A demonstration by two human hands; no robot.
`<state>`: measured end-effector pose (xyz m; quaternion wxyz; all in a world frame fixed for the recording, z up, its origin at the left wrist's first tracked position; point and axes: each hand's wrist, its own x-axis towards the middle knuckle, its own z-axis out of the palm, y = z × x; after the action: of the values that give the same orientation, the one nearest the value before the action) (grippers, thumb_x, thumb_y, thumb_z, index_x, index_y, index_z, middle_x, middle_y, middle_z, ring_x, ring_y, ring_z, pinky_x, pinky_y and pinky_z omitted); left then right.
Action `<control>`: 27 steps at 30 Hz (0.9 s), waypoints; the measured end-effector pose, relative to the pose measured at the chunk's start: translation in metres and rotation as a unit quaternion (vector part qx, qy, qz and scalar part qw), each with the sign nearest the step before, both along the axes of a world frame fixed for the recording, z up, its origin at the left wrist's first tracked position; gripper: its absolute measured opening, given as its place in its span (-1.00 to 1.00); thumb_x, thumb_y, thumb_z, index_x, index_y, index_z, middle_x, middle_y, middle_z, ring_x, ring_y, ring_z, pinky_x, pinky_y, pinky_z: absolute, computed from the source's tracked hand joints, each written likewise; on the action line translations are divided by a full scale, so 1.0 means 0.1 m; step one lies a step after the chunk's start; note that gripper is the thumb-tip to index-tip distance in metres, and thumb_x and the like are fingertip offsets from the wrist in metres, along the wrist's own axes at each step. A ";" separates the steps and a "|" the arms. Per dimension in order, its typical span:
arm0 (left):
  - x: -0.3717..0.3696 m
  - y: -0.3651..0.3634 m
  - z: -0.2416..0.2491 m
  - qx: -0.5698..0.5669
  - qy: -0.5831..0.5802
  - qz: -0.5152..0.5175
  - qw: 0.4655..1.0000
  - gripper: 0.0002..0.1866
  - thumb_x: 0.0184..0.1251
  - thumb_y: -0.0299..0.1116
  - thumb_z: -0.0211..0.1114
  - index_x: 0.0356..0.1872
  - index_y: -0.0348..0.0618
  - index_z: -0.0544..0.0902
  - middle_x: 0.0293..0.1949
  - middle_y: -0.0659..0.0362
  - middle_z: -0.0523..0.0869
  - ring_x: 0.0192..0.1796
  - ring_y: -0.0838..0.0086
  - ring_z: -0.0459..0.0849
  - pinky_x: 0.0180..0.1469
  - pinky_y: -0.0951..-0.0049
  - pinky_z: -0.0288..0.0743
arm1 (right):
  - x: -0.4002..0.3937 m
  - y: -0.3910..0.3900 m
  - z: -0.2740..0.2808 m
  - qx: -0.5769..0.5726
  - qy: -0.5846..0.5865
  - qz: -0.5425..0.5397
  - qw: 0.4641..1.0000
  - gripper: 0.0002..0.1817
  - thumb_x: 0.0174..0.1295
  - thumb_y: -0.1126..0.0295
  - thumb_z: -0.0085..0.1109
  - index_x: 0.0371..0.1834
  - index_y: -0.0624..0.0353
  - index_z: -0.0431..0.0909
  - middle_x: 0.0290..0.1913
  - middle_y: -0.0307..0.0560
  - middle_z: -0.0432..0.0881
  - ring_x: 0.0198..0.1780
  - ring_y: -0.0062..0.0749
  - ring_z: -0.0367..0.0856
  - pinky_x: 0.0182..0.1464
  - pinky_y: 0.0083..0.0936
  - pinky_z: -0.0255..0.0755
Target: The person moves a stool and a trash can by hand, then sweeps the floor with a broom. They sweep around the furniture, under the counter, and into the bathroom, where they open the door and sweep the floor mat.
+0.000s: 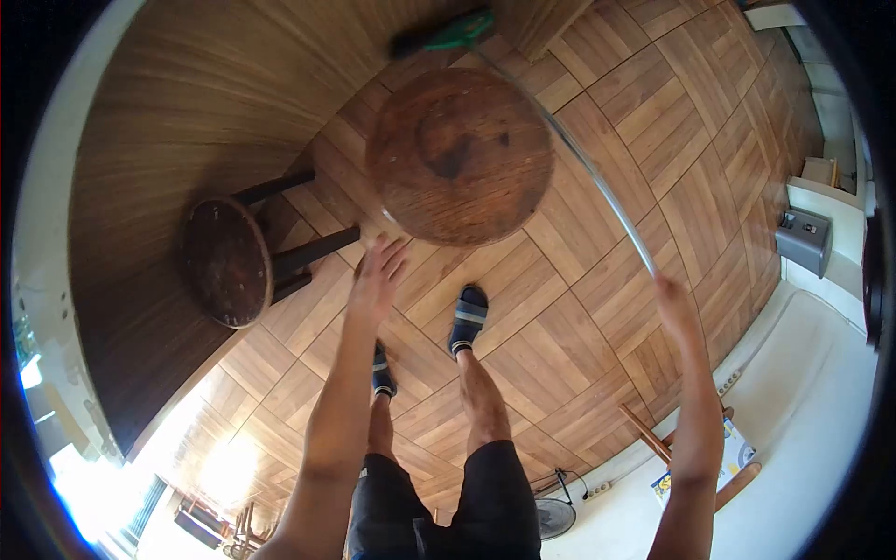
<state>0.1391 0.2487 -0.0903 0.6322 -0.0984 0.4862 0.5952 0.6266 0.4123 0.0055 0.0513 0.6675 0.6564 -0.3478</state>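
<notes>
My right hand (672,303) is wrapped round the end of the long metal handle of a broom (607,194). Its green head (459,33), with dark bristles, is at the top of the view against the wood-grain panel, blurred. The handle passes along the right side of a round wooden stool (462,201), whose brown seat has dark worn patches. My left hand (376,278) holds nothing; its fingers are spread close to the near left edge of that seat.
A second, darker round stool (227,261) stands at left beside the wood-grain panel (187,121). My sandaled feet (469,315) are on the wood-patterned tile floor (597,308). A fan (555,516) and a wooden chair (737,487) are along the white wall at lower right; a grey box (805,241) is mounted at right.
</notes>
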 end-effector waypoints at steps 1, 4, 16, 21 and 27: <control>0.17 0.34 -0.02 0.011 -0.016 0.032 0.999 -0.43 0.30 -0.10 0.19 0.20 -0.23 0.32 0.23 0.07 0.41 0.29 0.29 0.33 0.35 0.19 0.17 | -0.33 0.36 -0.14 -0.078 -0.024 -0.032 0.996 -0.31 0.34 -0.18 -0.24 -0.60 0.31 0.38 -0.67 -0.05 0.33 -0.56 -0.32 0.28 -0.44 -0.27 0.26; 0.34 0.89 -0.20 0.044 -0.060 0.089 0.993 -0.43 0.23 -0.34 0.30 0.22 -0.23 0.30 0.23 0.07 0.40 0.27 0.23 0.34 0.33 0.16 0.20 | -0.47 0.60 -0.57 -0.091 -0.123 -0.027 0.988 -0.28 0.30 -0.22 -0.20 -0.64 0.32 0.35 -0.68 -0.07 0.28 -0.55 -0.36 0.24 -0.45 -0.29 0.26; 0.56 -0.84 1.27 -0.019 0.020 0.073 0.997 -0.31 0.02 -0.34 0.42 0.20 -0.31 0.35 0.17 0.03 0.47 0.24 0.15 0.40 0.34 0.10 0.19 | -0.32 -0.25 0.91 -0.119 -0.110 0.033 0.986 -0.31 0.31 -0.18 -0.26 -0.44 0.30 0.58 -0.52 0.27 0.56 -0.38 0.17 0.59 -0.38 -0.04 0.42; 0.34 -1.49 1.95 -0.022 0.012 0.018 1.000 -0.32 -0.01 -0.32 0.43 0.18 -0.30 0.38 0.15 0.04 0.50 0.21 0.19 0.44 0.31 0.15 0.25 | -0.59 -0.39 -0.12 -0.033 -0.139 0.136 0.980 -0.29 0.26 -0.23 -0.22 -0.55 0.25 0.58 -0.57 0.18 0.58 -0.41 0.12 0.60 -0.36 -0.08 0.42; 0.15 -1.90 2.25 -0.052 0.000 0.061 0.997 -0.37 -0.01 -0.48 0.35 0.18 -0.31 0.39 0.16 0.02 0.50 0.23 0.16 0.43 0.31 0.10 0.24 | 1.08 -0.44 1.10 -0.068 -0.335 0.081 0.936 -0.34 0.24 -0.19 -0.14 -0.54 0.26 0.61 -0.57 0.22 0.58 -0.45 0.13 0.60 -0.41 -0.08 0.44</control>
<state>0.1540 0.0589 0.1347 0.5892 -0.1604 0.5093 0.6064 0.7344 0.3688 0.1155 0.3412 0.6845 0.6282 -0.1426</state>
